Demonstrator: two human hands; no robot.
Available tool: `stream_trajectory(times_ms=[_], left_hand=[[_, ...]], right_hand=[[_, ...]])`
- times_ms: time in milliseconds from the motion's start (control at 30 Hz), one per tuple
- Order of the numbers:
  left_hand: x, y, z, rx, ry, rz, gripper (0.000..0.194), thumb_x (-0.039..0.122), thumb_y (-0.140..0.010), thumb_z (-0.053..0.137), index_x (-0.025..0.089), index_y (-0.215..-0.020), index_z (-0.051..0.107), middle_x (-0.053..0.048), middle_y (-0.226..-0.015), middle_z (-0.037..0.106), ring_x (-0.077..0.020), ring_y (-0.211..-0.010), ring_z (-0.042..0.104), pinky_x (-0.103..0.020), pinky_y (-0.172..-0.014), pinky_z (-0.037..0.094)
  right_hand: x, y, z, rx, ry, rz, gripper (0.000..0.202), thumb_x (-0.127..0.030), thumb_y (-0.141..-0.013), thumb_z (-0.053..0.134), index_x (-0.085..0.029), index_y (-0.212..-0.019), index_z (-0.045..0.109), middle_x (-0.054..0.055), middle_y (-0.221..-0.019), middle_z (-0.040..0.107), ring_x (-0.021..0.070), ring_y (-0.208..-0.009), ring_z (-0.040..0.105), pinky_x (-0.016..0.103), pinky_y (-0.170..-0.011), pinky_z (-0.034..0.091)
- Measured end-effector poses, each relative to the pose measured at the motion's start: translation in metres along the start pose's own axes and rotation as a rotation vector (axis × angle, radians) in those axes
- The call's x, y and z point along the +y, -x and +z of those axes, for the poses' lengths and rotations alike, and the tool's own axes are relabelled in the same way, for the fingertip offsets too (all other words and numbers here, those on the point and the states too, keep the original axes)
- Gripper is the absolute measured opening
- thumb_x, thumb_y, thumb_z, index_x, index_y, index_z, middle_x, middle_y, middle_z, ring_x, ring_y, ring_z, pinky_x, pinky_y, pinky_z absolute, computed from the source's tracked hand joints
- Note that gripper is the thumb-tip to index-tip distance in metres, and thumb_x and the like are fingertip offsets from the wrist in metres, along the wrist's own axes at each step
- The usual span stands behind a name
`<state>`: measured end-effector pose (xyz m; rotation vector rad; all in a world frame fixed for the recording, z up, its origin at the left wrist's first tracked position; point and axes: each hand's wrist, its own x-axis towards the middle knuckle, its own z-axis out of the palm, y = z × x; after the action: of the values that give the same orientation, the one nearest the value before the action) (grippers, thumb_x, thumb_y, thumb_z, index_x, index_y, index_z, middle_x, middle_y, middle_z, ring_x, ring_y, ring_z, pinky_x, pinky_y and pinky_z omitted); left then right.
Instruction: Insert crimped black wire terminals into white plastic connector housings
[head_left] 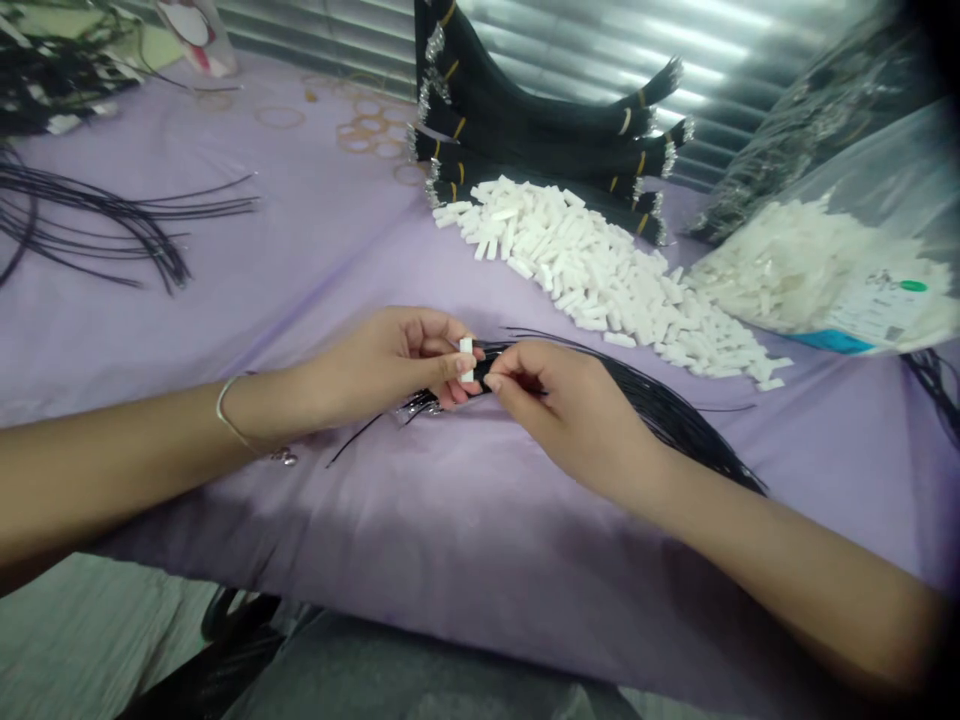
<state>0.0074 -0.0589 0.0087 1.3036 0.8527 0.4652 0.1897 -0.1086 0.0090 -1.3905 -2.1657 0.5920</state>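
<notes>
Two bare forearms reach in over a counter (pixel 300 270) draped in lilac cloth. Left hand (pixel 390 365) pinches a small white plastic connector (pixel 466 358) upright between thumb and fingers. Right hand (pixel 559 400) pinches thin black wires (pixel 675 420) just beside it, meeting at mid-counter. Judging by looks, the connector is light, rigid and slippery, best gripped by its flat sides; the wires seem limp, best held near their tips. Behind lies a heap of white connectors (pixel 600 270).
</notes>
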Motion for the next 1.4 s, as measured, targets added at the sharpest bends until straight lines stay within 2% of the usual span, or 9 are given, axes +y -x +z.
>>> stream_trajectory(times_ms=[67,133,233,333,500,733,933,1067,1400], left_hand=[[0.001,-0.002,-0.004,0.076,0.024,0.047,0.01,0.019,-0.081,0.061,0.01,-0.084,0.058,-0.001,-0.067,0.064,-0.0071,-0.057,0.058,-0.016,-0.055,0.048],[0.001,-0.004,-0.008,0.131,0.021,0.095,0.011,0.02,-0.08,0.062,0.01,-0.084,0.058,-0.001,-0.065,0.063,-0.0064,-0.055,0.056,-0.016,-0.054,0.047],[-0.002,-0.007,-0.012,0.141,0.006,0.116,0.014,0.021,-0.08,0.063,0.009,-0.087,0.058,-0.001,-0.066,0.064,-0.006,-0.056,0.055,-0.016,-0.055,0.045],[-0.003,-0.008,-0.012,0.15,-0.023,0.078,0.014,0.021,-0.08,0.062,0.009,-0.087,0.059,-0.001,-0.067,0.064,-0.0053,-0.055,0.055,-0.015,-0.054,0.046],[0.0,-0.007,-0.01,0.143,-0.022,0.045,0.011,0.019,-0.082,0.06,0.009,-0.087,0.058,0.001,-0.064,0.064,-0.0038,-0.053,0.055,-0.012,-0.053,0.047],[-0.002,-0.008,-0.01,0.147,-0.013,0.044,0.008,0.017,-0.082,0.059,0.01,-0.087,0.059,0.0,-0.065,0.064,-0.0047,-0.053,0.057,-0.012,-0.053,0.047],[-0.002,-0.005,-0.009,0.035,-0.066,0.066,0.01,0.017,-0.084,0.057,0.009,-0.09,0.058,-0.002,-0.068,0.064,-0.0049,-0.056,0.056,-0.012,-0.053,0.047],[-0.001,-0.001,-0.007,-0.016,-0.089,0.068,0.009,0.016,-0.085,0.055,0.009,-0.09,0.058,-0.001,-0.069,0.064,-0.0046,-0.057,0.056,-0.012,-0.054,0.048],[-0.005,-0.003,-0.009,-0.037,-0.129,0.061,0.011,0.018,-0.085,0.054,0.01,-0.092,0.059,-0.002,-0.071,0.064,-0.0059,-0.06,0.058,-0.014,-0.056,0.049]], right_hand=[[-0.003,0.003,-0.001,0.141,0.161,-0.147,0.012,-0.016,-0.084,0.051,-0.011,-0.093,0.058,0.01,-0.092,0.059,0.0166,-0.087,0.054,0.028,-0.076,0.044],[-0.005,0.005,0.0,0.224,0.306,-0.312,0.018,-0.013,-0.085,0.05,-0.01,-0.1,0.057,0.014,-0.103,0.057,0.021,-0.098,0.051,0.034,-0.085,0.043],[-0.002,0.005,0.007,0.099,0.399,-0.437,0.016,-0.013,-0.088,0.045,-0.013,-0.093,0.061,0.011,-0.099,0.061,0.0204,-0.093,0.053,0.035,-0.084,0.043],[0.006,0.0,0.015,-0.047,0.34,-0.367,0.017,-0.017,-0.09,0.045,-0.012,-0.088,0.062,0.01,-0.093,0.06,0.0196,-0.09,0.053,0.035,-0.082,0.043],[0.01,-0.003,0.018,-0.085,0.148,-0.246,0.012,-0.015,-0.088,0.047,-0.011,-0.083,0.057,0.01,-0.092,0.057,0.0189,-0.09,0.051,0.036,-0.084,0.042],[0.005,0.0,0.015,-0.056,0.074,-0.171,0.008,-0.011,-0.088,0.04,-0.014,-0.085,0.046,0.01,-0.09,0.055,0.0182,-0.086,0.049,0.034,-0.08,0.042],[0.006,-0.001,0.008,0.141,0.151,-0.161,0.004,-0.014,-0.087,0.041,-0.015,-0.084,0.043,0.008,-0.084,0.05,0.0155,-0.078,0.047,0.028,-0.069,0.041],[0.006,-0.002,0.009,0.089,0.129,-0.105,0.005,-0.015,-0.087,0.044,-0.014,-0.084,0.047,0.007,-0.083,0.052,0.0148,-0.077,0.049,0.027,-0.068,0.041],[0.005,-0.003,0.009,0.015,0.077,-0.043,0.009,-0.018,-0.088,0.045,-0.013,-0.082,0.05,0.006,-0.084,0.054,0.0144,-0.078,0.049,0.027,-0.07,0.039]])
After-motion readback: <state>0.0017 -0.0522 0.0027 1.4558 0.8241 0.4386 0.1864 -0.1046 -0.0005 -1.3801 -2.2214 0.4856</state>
